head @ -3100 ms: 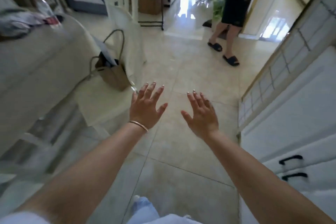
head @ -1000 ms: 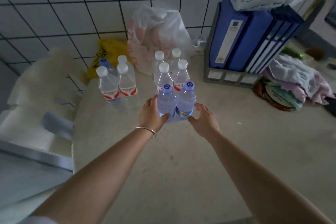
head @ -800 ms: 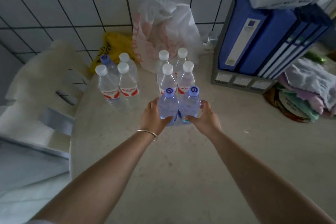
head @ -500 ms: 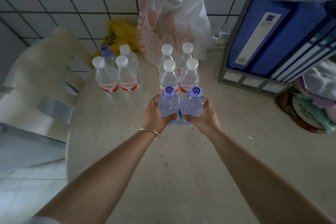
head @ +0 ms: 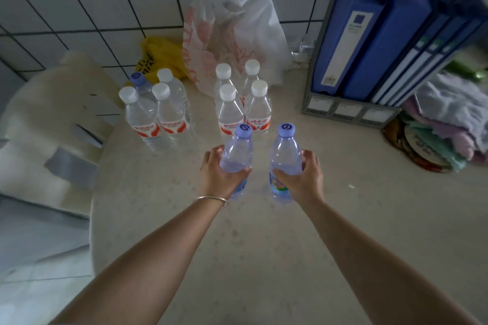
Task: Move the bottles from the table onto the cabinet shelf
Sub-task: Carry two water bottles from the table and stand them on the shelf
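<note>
Blue binders [head: 369,34] in a grey rack [head: 343,111], white plastic bag [head: 237,29] beside it.

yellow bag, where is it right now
In the head view the yellow bag lies at the back left of the table against the tiled wall, between the left bottle cluster and the white plastic bag.

Dim, soft indoor light, faint shadows, wide-angle bending at the edges, corners slightly blurred

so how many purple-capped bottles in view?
3. One in the left hand, cap at; one in the right hand, cap at; one in the left cluster on the table. More may be hidden.
</note>
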